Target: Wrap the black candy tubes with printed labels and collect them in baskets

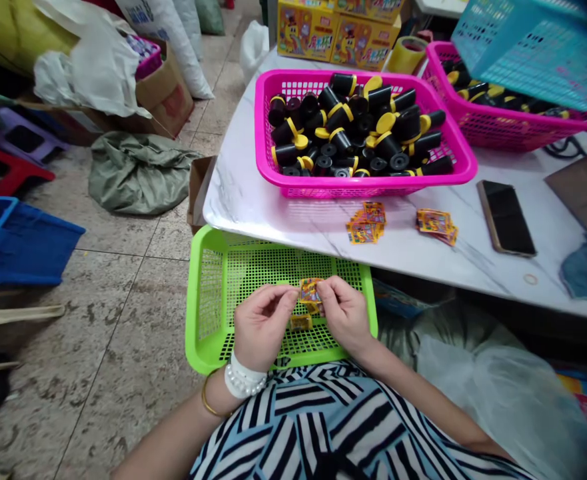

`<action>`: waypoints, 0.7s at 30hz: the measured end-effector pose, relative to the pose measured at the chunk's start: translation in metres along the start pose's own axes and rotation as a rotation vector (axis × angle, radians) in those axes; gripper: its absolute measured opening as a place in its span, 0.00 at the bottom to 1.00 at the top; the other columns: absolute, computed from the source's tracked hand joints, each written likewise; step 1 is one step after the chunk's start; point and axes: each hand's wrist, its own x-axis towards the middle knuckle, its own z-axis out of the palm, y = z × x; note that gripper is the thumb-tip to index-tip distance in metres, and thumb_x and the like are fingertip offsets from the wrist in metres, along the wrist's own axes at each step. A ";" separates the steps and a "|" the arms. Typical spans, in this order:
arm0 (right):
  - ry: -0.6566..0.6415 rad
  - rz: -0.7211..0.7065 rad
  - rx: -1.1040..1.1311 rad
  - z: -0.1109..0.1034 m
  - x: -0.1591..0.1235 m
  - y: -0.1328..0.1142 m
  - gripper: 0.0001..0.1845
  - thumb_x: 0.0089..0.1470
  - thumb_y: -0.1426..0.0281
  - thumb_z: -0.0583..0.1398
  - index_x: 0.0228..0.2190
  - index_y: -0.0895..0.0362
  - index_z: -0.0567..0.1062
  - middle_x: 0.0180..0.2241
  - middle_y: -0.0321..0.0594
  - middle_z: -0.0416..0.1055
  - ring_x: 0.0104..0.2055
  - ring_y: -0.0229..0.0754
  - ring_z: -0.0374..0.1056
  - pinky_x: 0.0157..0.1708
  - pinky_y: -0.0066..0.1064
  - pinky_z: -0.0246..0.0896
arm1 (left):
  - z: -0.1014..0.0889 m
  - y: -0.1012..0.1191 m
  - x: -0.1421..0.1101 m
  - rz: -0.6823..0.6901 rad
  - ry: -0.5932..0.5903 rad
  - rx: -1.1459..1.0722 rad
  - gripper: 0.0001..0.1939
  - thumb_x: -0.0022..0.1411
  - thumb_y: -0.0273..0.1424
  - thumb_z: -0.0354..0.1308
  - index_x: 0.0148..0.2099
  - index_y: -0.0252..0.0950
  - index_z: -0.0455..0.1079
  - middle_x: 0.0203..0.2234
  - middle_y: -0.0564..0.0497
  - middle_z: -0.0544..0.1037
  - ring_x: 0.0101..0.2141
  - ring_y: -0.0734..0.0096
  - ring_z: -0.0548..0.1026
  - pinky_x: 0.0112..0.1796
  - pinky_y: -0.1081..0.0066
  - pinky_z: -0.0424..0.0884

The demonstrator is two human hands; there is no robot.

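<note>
Over a green mesh basket point(208, 300) on my lap, my left hand point(260, 323) and my right hand point(343, 313) pinch a small yellow-orange printed sticker point(310, 291) between their fingertips. Just under it, between the hands, is a small yellowish object point(301, 322) that I cannot make out. On the white marble table point(283, 207) ahead stands a pink basket point(363, 183) full of black tubes with yellow caps point(353, 127). Two small piles of the same stickers point(366, 223) point(438, 224) lie on the table in front of it.
A phone point(506, 217) lies face up at the table's right, with a second pink basket point(513, 127) and a turquoise basket point(533, 47) behind. Yellow cartons point(323, 30) and a tape roll point(407, 55) stand at the back. Blue bins point(18, 240), bags and a cardboard box crowd the tiled floor left.
</note>
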 end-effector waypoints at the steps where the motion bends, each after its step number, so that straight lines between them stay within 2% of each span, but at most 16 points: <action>1: 0.001 -0.013 -0.007 0.000 0.000 -0.001 0.17 0.63 0.64 0.54 0.23 0.56 0.67 0.19 0.30 0.60 0.21 0.33 0.56 0.22 0.25 0.52 | 0.000 -0.001 0.000 0.011 0.005 0.005 0.07 0.61 0.34 0.61 0.37 0.37 0.79 0.28 0.50 0.77 0.29 0.71 0.72 0.30 0.72 0.69; 4: 0.007 -0.042 -0.025 0.001 -0.001 -0.001 0.17 0.63 0.65 0.54 0.23 0.56 0.67 0.19 0.30 0.60 0.21 0.33 0.57 0.22 0.26 0.52 | 0.001 -0.004 0.003 0.024 0.018 0.003 0.08 0.61 0.33 0.61 0.40 0.37 0.80 0.29 0.49 0.78 0.29 0.71 0.72 0.30 0.72 0.69; 7: 0.006 -0.088 -0.047 0.003 -0.003 0.001 0.15 0.63 0.67 0.54 0.24 0.56 0.68 0.20 0.31 0.62 0.22 0.34 0.59 0.24 0.26 0.54 | 0.002 -0.006 0.004 0.053 0.005 -0.010 0.07 0.59 0.32 0.63 0.38 0.37 0.80 0.28 0.48 0.77 0.30 0.70 0.73 0.32 0.71 0.70; 11: -0.019 -0.237 -0.115 0.007 -0.004 0.003 0.12 0.62 0.70 0.55 0.26 0.56 0.70 0.24 0.35 0.64 0.27 0.36 0.62 0.29 0.28 0.57 | 0.002 -0.009 0.006 0.065 -0.019 -0.031 0.05 0.55 0.31 0.66 0.35 0.37 0.80 0.29 0.48 0.77 0.31 0.70 0.74 0.32 0.71 0.72; 17: -0.032 -0.317 -0.161 0.013 0.003 0.000 0.11 0.62 0.71 0.55 0.28 0.57 0.71 0.25 0.37 0.65 0.28 0.37 0.62 0.29 0.28 0.57 | -0.002 -0.018 0.012 0.170 0.077 0.019 0.03 0.54 0.30 0.66 0.29 0.36 0.79 0.28 0.49 0.75 0.28 0.72 0.73 0.26 0.76 0.70; 21: -0.024 -0.326 -0.205 0.020 0.004 0.000 0.13 0.62 0.70 0.54 0.25 0.57 0.69 0.23 0.36 0.64 0.26 0.36 0.61 0.27 0.27 0.55 | -0.006 -0.025 0.013 0.213 0.119 0.009 0.05 0.53 0.31 0.67 0.27 0.36 0.78 0.30 0.47 0.77 0.30 0.69 0.76 0.28 0.75 0.73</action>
